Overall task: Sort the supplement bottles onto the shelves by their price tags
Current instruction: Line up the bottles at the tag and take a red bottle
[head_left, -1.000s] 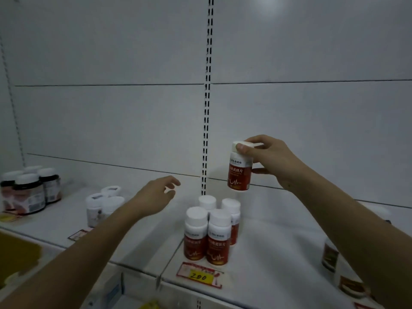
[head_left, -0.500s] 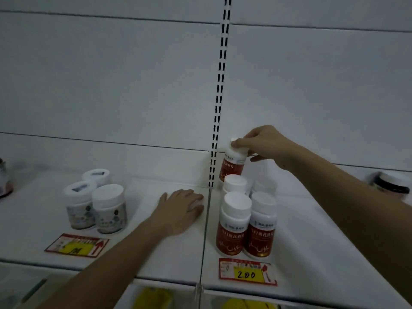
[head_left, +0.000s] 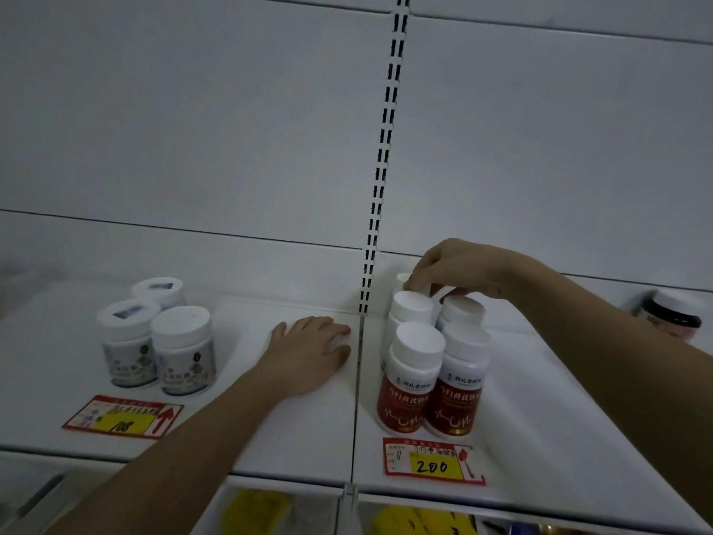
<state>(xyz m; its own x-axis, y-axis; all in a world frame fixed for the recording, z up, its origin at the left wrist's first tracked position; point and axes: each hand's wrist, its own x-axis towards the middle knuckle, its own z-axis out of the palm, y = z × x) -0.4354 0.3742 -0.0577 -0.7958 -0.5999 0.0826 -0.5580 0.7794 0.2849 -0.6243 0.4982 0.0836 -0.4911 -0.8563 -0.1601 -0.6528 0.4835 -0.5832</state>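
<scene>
Pinching the white cap of a red-labelled bottle (head_left: pixel 405 280) at the far end of the 200-tag (head_left: pixel 433 460) group, the right hand (head_left: pixel 459 266) holds something probably light, rigid, smooth; the cap suits gripping. Left hand (head_left: pixel 308 351) rests flat, fingers spread, on the shelf (head_left: pixel 270 438).

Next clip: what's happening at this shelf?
A person is stocking red-label bottles behind the 200 tag. The right hand has a fingertip grip on the cap of a bottle at the back of that group. The left hand rests flat on the shelf. Three white jars stand behind the 108 tag.
</scene>
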